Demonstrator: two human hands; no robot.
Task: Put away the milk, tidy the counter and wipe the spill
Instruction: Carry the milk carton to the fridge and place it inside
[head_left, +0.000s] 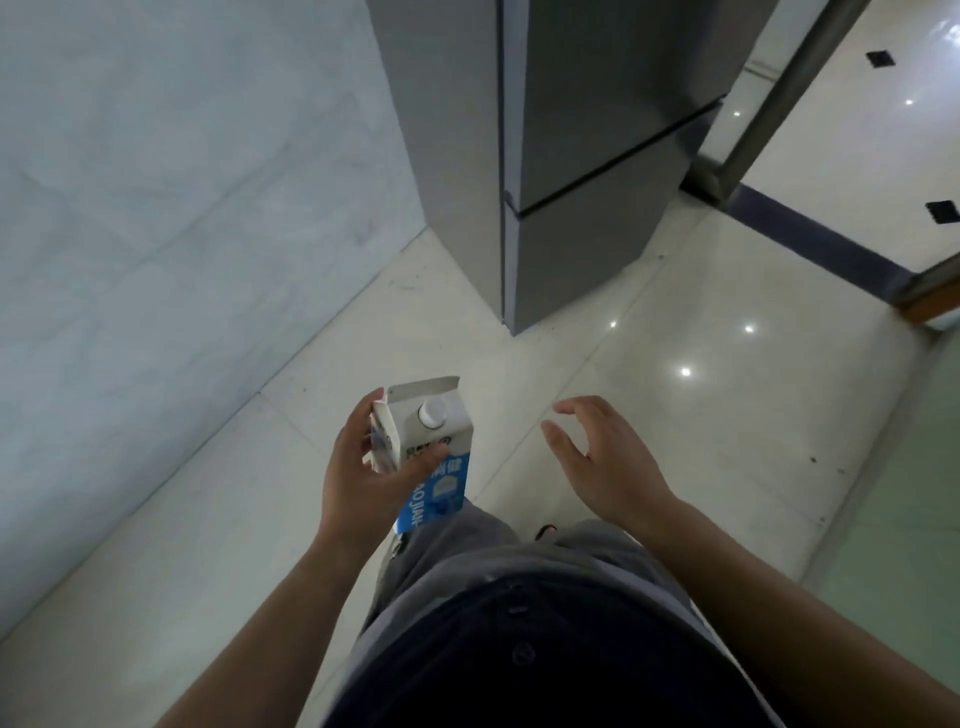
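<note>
A white and blue milk carton (441, 447) with a white screw cap is held upright in front of my waist. My left hand (358, 467) grips it from the left, thumb across its front face. My right hand (602, 457) hovers a short way to the right of the carton, fingers spread and curled, holding nothing. A tall grey fridge (571, 156) stands ahead with its doors shut, a dark seam dividing upper and lower doors.
A pale marble wall (156, 208) runs along the left. The glossy tiled floor (701, 415) reflects ceiling lights. A metal door frame (779, 104) and dark threshold strip (810, 234) lie right of the fridge. A green glass panel (914, 493) borders the right.
</note>
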